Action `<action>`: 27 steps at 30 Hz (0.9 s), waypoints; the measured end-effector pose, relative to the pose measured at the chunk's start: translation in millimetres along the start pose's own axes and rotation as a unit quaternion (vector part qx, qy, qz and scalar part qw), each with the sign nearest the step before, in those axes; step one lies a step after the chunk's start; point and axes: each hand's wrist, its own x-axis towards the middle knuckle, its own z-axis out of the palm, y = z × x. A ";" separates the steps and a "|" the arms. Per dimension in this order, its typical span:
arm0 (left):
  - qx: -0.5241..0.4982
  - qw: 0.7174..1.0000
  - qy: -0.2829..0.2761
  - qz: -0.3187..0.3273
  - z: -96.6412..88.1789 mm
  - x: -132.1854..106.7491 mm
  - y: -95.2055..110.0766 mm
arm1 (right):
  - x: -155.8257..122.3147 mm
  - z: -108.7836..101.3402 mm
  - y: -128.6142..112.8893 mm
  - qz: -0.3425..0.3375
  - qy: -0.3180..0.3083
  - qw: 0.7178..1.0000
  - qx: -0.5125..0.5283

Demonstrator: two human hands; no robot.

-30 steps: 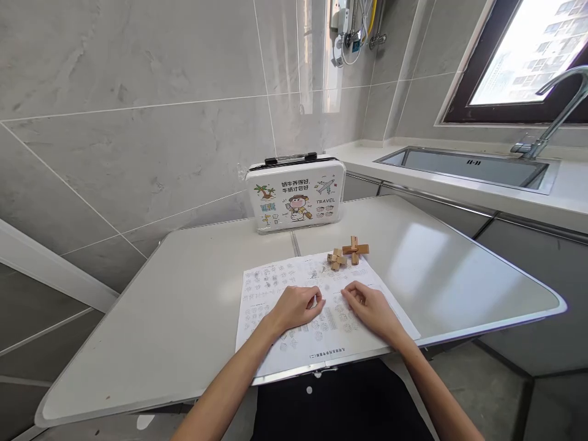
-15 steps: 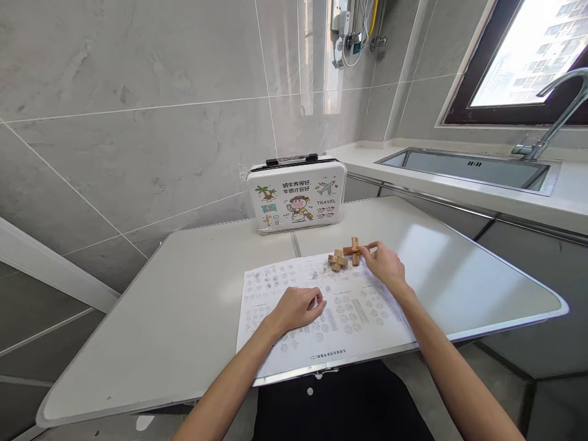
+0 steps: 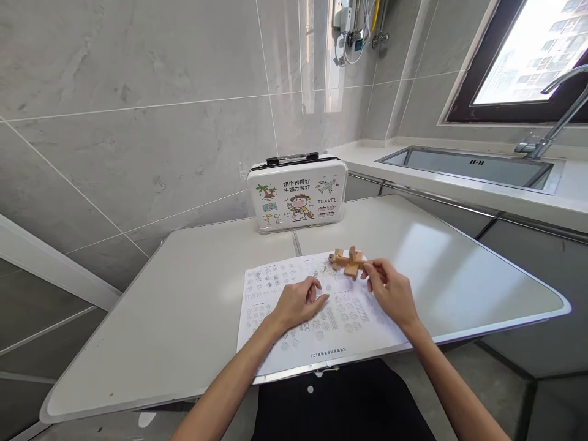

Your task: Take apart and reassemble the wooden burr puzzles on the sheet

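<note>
My right hand [image 3: 389,289] pinches a cross-shaped wooden puzzle [image 3: 353,262] by one arm and holds it just above the printed sheet [image 3: 294,312]. Behind it a second, smaller wooden puzzle [image 3: 338,255] sits at the sheet's far edge, partly hidden. My left hand [image 3: 299,302] rests on the middle of the sheet with its fingers loosely curled and nothing in them. The sheet lies on a white folding table [image 3: 184,318] in front of me.
A white tin case with cartoon prints [image 3: 297,195] stands against the tiled wall at the table's back. To the right, a counter holds a steel sink [image 3: 468,164] and a tap [image 3: 551,125] under a window. The table's right corner [image 3: 558,303] juts out.
My right hand left the sheet, reached to the cross-shaped puzzle, took hold of it and drew it nearer, lifted off the table. My left hand shifted slightly forward.
</note>
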 end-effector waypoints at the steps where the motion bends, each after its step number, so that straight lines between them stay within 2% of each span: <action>1: -0.033 0.999 0.021 -0.013 0.7 1.0 -0.9 | -9.3 4.5 -3.8 0.002 -0.031 0.999 0.033; 4: -0.128 0.990 0.050 -0.017 1.3 3.8 -3.9 | -29.2 21.3 -10.3 0.024 -0.113 0.986 0.121; 8: -0.208 0.978 -0.003 -0.002 -2.6 3.9 -2.8 | -38.3 34.3 -12.7 0.022 -0.190 0.969 0.153; 12: -0.239 0.970 -0.039 -0.015 -7.8 2.9 3.8 | -40.0 31.8 -14.3 0.005 -0.239 0.961 0.139; 17: -0.208 0.977 -0.031 -0.019 -10.6 3.2 7.4 | -44.1 26.4 -15.4 -0.007 -0.253 0.964 0.079; 23: -0.213 0.974 -0.076 -0.007 -9.7 1.2 7.9 | -46.4 26.1 -11.0 -0.006 -0.230 0.972 0.042; 27: -0.176 0.982 -0.072 0.011 -9.8 2.2 10.6 | -45.4 26.6 -9.1 -0.015 -0.214 0.976 0.022</action>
